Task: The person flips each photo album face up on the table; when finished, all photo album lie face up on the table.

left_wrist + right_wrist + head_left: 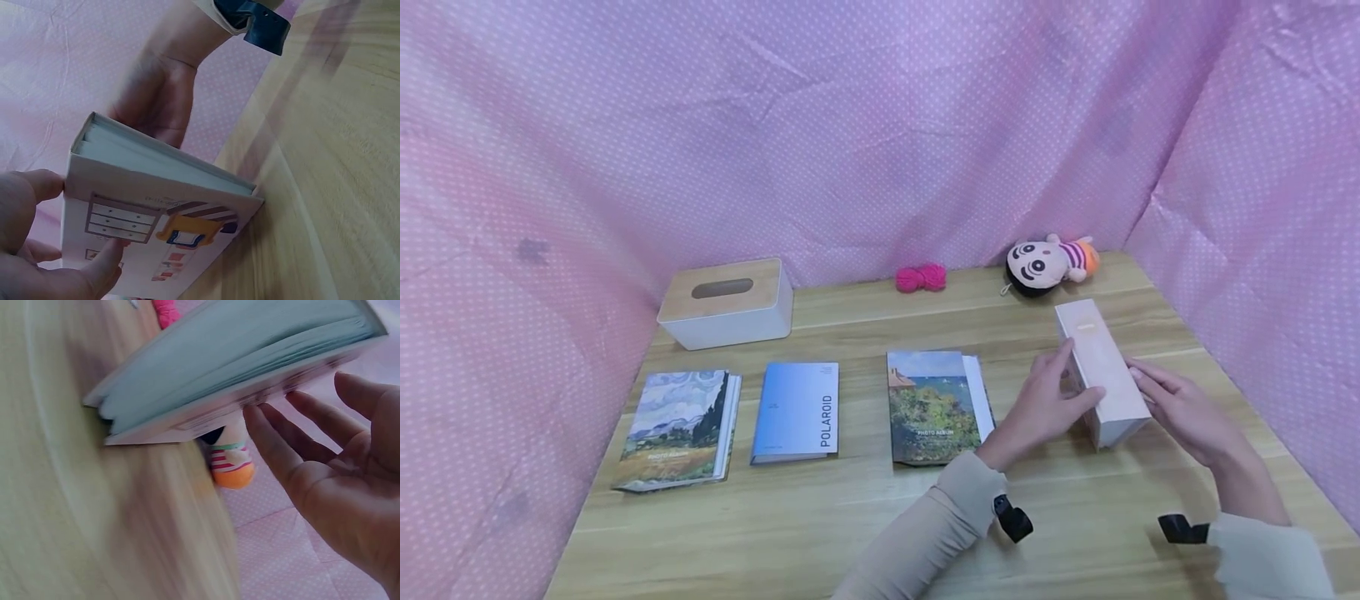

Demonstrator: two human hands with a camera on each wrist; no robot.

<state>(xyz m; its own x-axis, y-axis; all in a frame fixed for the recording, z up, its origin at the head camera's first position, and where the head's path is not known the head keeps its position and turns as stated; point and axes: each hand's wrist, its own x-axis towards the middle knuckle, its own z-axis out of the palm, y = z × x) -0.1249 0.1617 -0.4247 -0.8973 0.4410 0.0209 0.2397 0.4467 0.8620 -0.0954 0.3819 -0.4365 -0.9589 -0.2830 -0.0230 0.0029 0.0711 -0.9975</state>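
A thick pale pink album (1101, 362) stands on the table with its spine up and its covers slightly spread at the bottom. My left hand (1037, 408) touches its left side, one fingertip and the thumb at the spine's edge. In the left wrist view, a finger presses the cover printed with cartoon furniture (125, 219). On the opposite cover rest the fingertips of my right hand (1198, 417), fairly straight in the right wrist view. White pages (250, 369) show between the covers there.
Left of the hands lie a landscape photo album (932, 408), a blue Polaroid album (797, 408) and another painted album (677, 425). Behind stand a tissue box (730, 329), pink yarn (921, 277) and a plush doll (1048, 262). Pink dotted cloth (880, 150) borders the table.
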